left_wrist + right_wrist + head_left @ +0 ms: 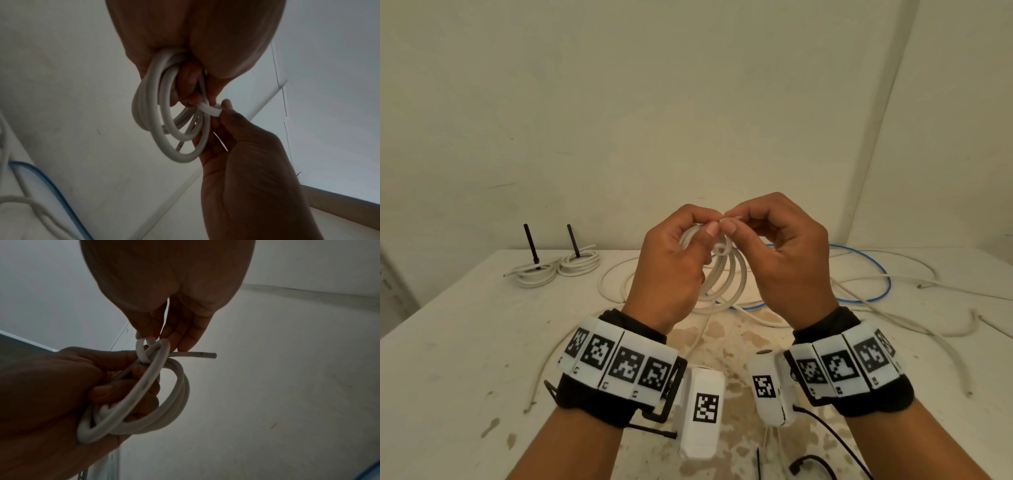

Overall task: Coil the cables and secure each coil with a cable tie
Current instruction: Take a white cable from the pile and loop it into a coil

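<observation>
I hold a white cable coil up above the table, in front of me. My left hand grips the coil's top, with the loops hanging below it. A white cable tie is looped round the coil's strands at the top. My right hand pinches that tie between thumb and fingertips, right against the left fingertips. In the right wrist view the tie forms a small loop over the coil, and the cable's free end sticks out to the right.
Two tied white coils lie at the back left, their black ties standing upright. A blue cable and loose white cables sprawl over the table's middle and right. Thin black strips lie near the front edge.
</observation>
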